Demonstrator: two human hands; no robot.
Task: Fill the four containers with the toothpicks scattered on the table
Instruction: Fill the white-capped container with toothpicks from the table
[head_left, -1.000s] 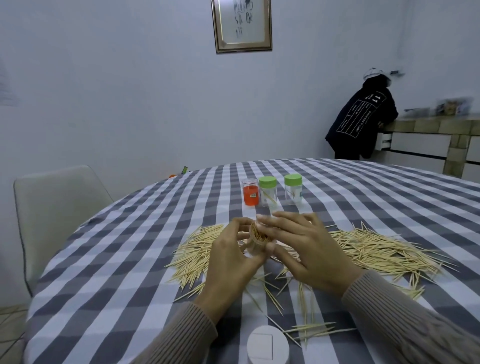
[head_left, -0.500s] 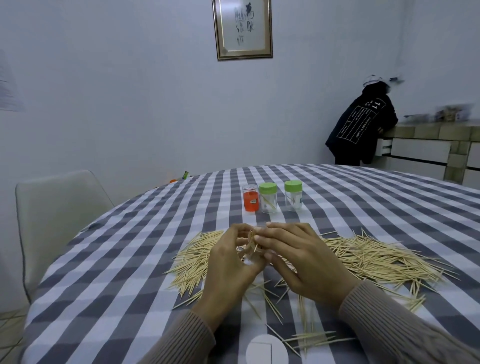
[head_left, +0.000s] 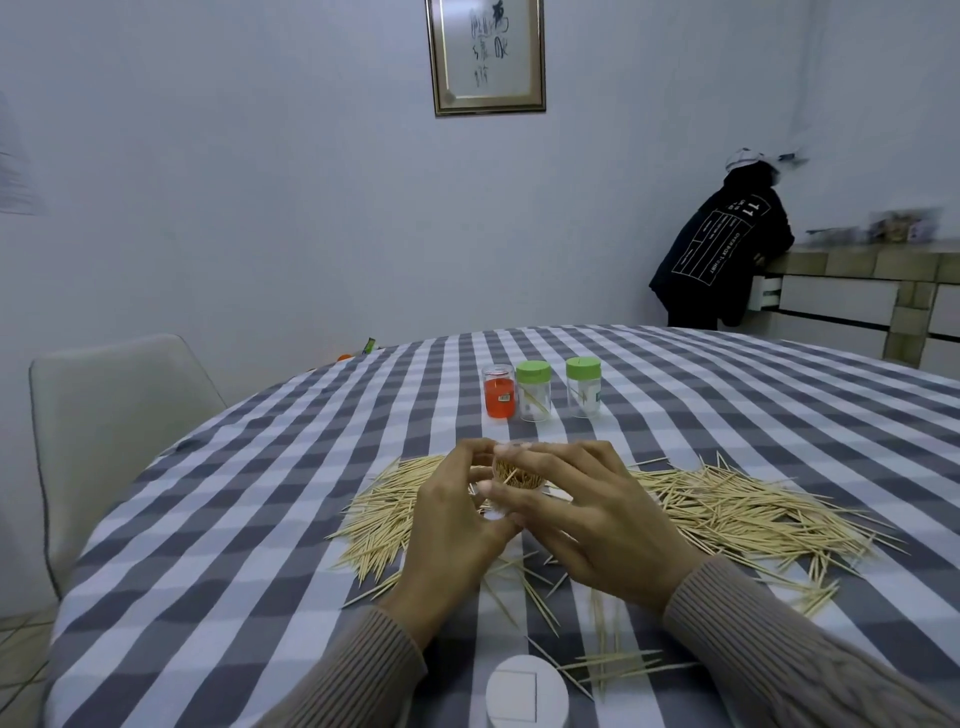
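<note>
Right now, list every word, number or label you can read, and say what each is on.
"11": back of the black jacket on the person at the counter; smaller print below is unreadable.
Brush calligraphy in the framed picture: too blurred.
Stickers on the orange container and right green-lidded container: too small.

1. Single head-worn wide-angle view, facing forward and slightly down across the table (head_left: 260, 519).
2. Hands (head_left: 519, 519) close, low centre; far wall (head_left: 260, 208) fills the upper half.
3. No second view.
</note>
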